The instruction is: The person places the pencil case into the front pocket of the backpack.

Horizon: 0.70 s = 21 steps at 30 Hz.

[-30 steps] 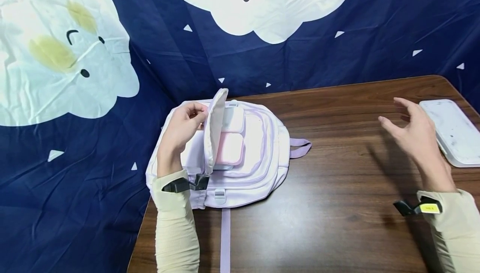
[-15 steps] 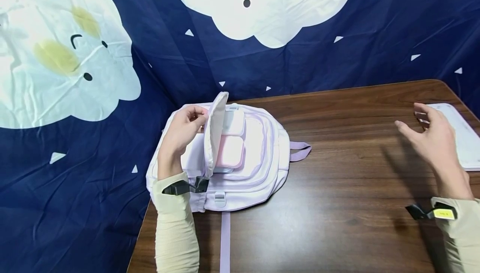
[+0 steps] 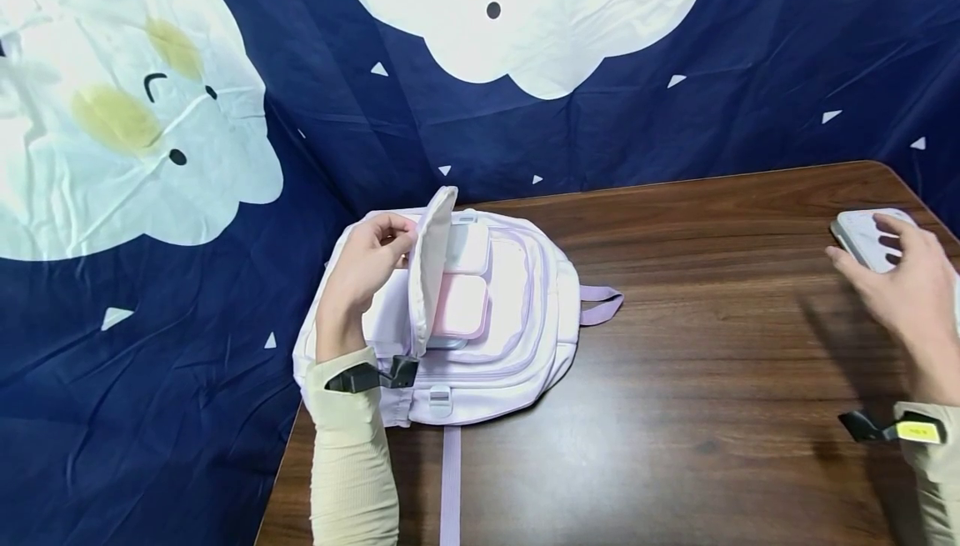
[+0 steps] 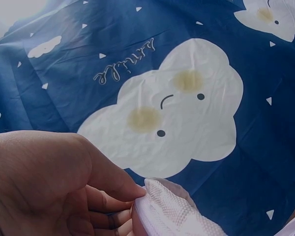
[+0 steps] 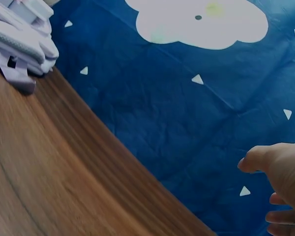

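A pale lavender backpack (image 3: 551,321) lies on the left of the table in the head view. My left hand (image 3: 362,267) pinches the edge of its front pocket flap (image 3: 431,271) between thumb and fingers and holds it raised. The left wrist view shows that thumb pressed on the flap's mesh-lined edge (image 4: 167,206). Inside the pocket sit a pink-rimmed box (image 3: 461,304) and a whitish box (image 3: 467,247). At far right my right hand (image 3: 918,288) hovers with spread fingers above a white flat case (image 3: 862,225), hiding much of it.
The brown wooden table (image 3: 675,413) extends between the backpack and the case. A blue cloud-print cloth (image 3: 480,129) hangs behind and to the left. A lavender strap (image 3: 451,479) trails toward the front edge, and a loop handle (image 3: 600,306) sticks out rightward.
My right hand has moved right, from beside the white case to over it. The left hand keeps its pinch on the flap. The head view has shifted slightly.
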Motion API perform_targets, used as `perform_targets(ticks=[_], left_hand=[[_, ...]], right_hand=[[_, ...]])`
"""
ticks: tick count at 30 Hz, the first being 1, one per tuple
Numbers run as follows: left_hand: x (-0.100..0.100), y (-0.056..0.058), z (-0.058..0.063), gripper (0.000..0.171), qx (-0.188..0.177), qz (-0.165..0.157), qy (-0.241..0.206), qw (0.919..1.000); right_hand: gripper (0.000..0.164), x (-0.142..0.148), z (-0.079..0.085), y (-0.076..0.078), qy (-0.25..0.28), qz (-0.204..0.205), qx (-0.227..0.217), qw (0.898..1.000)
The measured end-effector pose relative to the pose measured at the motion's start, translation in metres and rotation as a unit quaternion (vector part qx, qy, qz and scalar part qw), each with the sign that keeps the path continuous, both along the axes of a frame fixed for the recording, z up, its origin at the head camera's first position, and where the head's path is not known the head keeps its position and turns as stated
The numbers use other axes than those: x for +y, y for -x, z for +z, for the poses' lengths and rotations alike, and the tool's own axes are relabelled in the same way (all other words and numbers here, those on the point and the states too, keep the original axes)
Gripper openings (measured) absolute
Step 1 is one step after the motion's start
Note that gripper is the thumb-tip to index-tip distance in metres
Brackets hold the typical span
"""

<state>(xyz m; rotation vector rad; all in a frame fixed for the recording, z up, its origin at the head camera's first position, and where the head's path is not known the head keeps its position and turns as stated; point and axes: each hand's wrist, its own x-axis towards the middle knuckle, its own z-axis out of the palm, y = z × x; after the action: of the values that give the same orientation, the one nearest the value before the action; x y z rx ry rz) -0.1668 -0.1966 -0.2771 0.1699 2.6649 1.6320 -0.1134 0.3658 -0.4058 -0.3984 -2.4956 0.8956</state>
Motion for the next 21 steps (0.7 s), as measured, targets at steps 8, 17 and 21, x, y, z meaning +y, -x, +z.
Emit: perform_targets(ticks=[8, 17, 21], left_hand=[[0.0, -0.002, -0.001, 0.014, -0.005, 0.003, -0.003, 1.0], [-0.001, -0.001, 0.0, 0.014, -0.002, 0.002, -0.002, 1.0], [-0.001, 0.0, 0.0, 0.015, 0.001, 0.002, 0.004, 1.0]], right_hand=[[0.064, 0.01, -0.01, -0.004, 0.071, -0.036, 0.014, 0.997], [0.069, 0.032, -0.034, -0.004, 0.121, -0.08, -0.016, 0.989], [0.071, 0.069, -0.073, 0.005, 0.134, -0.102, 0.004, 0.986]])
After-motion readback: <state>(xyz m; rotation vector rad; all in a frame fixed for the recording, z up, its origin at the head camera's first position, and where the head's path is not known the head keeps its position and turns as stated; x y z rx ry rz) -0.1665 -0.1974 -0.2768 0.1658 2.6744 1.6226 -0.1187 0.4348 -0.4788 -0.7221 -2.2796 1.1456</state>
